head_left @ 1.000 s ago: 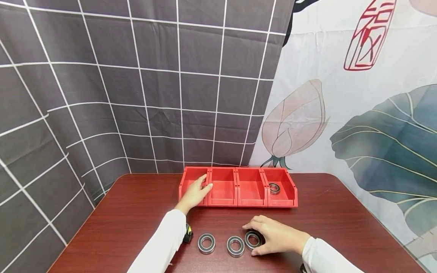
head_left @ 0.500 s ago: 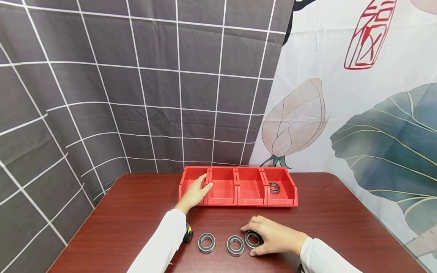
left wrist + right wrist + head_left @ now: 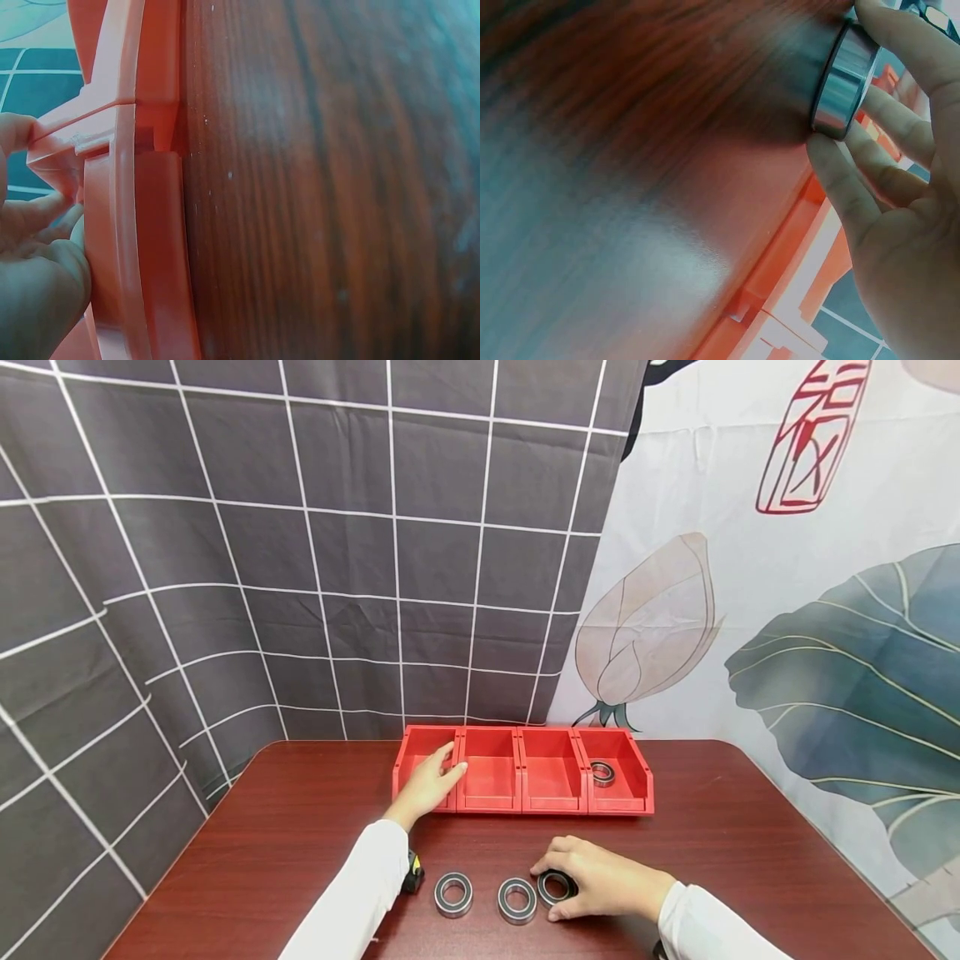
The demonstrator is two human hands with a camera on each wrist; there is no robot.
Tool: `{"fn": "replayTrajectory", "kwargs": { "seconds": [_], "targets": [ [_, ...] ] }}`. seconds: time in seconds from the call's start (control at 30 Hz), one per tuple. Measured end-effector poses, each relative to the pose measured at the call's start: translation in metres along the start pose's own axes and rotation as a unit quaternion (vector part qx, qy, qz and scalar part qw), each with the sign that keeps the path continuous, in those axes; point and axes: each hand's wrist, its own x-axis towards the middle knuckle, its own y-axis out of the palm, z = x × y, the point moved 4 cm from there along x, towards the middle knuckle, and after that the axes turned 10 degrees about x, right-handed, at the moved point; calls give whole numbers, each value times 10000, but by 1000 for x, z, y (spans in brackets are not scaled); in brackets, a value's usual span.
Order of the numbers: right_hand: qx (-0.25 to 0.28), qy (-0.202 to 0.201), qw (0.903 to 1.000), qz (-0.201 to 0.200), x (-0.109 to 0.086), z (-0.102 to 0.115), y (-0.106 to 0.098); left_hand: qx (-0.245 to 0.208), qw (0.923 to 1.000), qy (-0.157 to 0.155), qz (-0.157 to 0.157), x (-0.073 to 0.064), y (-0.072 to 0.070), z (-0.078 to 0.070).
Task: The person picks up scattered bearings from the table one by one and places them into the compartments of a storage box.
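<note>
A row of red storage bins point(image 3: 491, 777) stands at the back of the table. My left hand point(image 3: 426, 785) holds the divider between the two leftmost bins, thumb on one side and fingers on the other; the left wrist view shows the fingers point(image 3: 37, 214) against the red wall. My right hand point(image 3: 603, 878) pinches a ball bearing point(image 3: 553, 902) by its rim, thumb and fingertips on opposite sides. In the right wrist view that bearing point(image 3: 847, 79) rests on or close to the tabletop. Two more bearings lie to its left, a near one point(image 3: 517, 902) and a farther one point(image 3: 453, 894).
Another bearing point(image 3: 602, 773) lies in the rightmost bin. A small black-and-yellow object point(image 3: 413, 872), partly hidden, is beside my left sleeve point(image 3: 352, 893). The brown wooden table point(image 3: 300, 810) ends at a grey gridded cloth point(image 3: 337, 568) behind the bins.
My right hand has shifted very slightly left, with its fingers still around the bearing. The left hand and the bins look unmoved.
</note>
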Motion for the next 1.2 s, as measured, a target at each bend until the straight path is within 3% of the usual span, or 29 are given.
{"fn": "replayTrajectory", "kwargs": {
  "seconds": [0.33, 0.6, 0.9, 1.2],
  "targets": [
    [-40, 269, 9996, 86, 1, 1, -1, -22, 10000, 8, 29, 0, -1, 0],
    [-322, 97, 9994, -102, -1, 0, -3, 31, 10000, 13, -9, 0, -2, -1],
    [-365, 280, 9987, -231, -1, 0, -15, -55, 10000, -6, 25, 0, -2, 0],
    [-604, 16, 9955, -728, 3, 1, -28, -69, 9999, -74, 62, 0, -1, 1]
  ]
}}
